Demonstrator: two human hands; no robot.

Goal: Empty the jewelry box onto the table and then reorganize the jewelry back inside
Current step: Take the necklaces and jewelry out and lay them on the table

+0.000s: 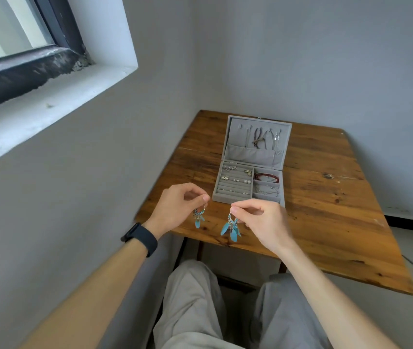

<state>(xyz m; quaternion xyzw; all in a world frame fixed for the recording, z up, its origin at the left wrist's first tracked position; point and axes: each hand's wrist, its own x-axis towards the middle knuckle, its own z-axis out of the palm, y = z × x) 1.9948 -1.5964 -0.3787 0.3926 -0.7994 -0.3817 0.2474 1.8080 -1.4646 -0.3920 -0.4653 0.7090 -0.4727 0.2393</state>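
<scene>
Head | left hand (175, 205) pinches left earring (198, 217) | right hand (263, 220) pinches right earring (231, 226) | hooks hidden

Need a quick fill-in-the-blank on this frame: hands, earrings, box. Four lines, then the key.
1. The left hand pinches the left earring and the right hand the right earring; both have ___ feathers.
2. The jewelry box on the table has its lid ___.
3. The bracelet in the box's back right compartment is ___.
4. The black band sits on the ___ wrist.

Missing words: blue; open; red; left.
</scene>
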